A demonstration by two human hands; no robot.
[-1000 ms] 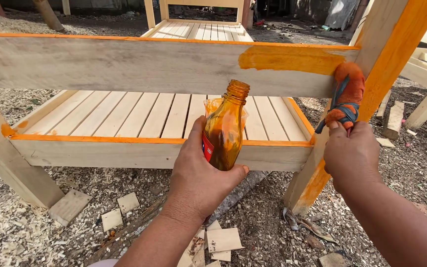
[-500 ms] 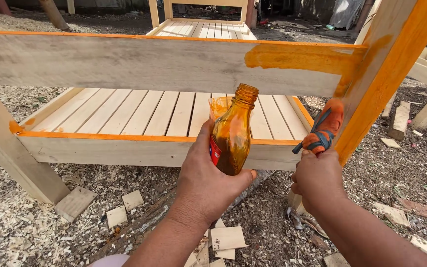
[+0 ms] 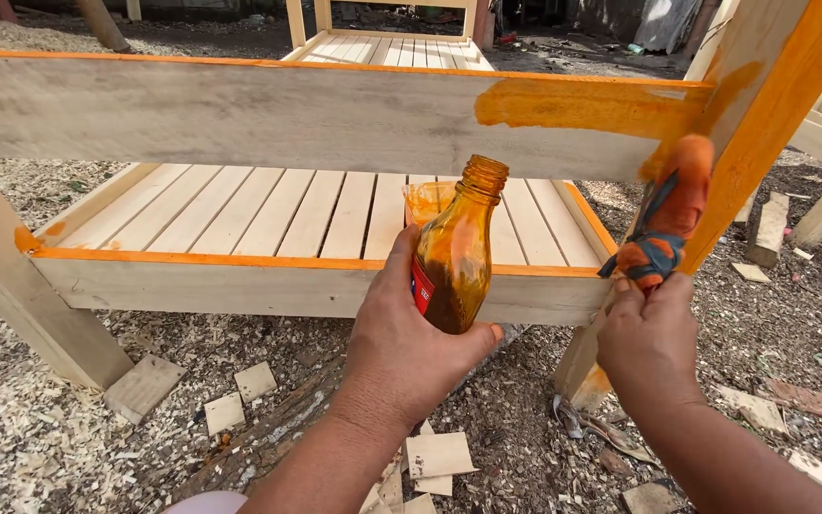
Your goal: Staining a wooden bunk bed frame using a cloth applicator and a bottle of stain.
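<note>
Nearest the camera, the left hand [image 3: 401, 347] is clenched round an uncapped amber bottle [image 3: 457, 252] of orange stain at 6 o'clock, held upright in front of the bed frame, while the right hand [image 3: 649, 333] at 4 o'clock pinches a stained rag [image 3: 668, 214] against the frame's post [image 3: 763, 114]. Judging by the colour, the staining looks barely begun. Beyond the hands, the near rail's [image 3: 240, 114] top edge, a patch at its 2 o'clock end and the post's edge are orange; the rail's broad face, the slats [image 3: 278, 209] and the leg at 9 o'clock [image 3: 21, 286] remain mostly bare wood.
</note>
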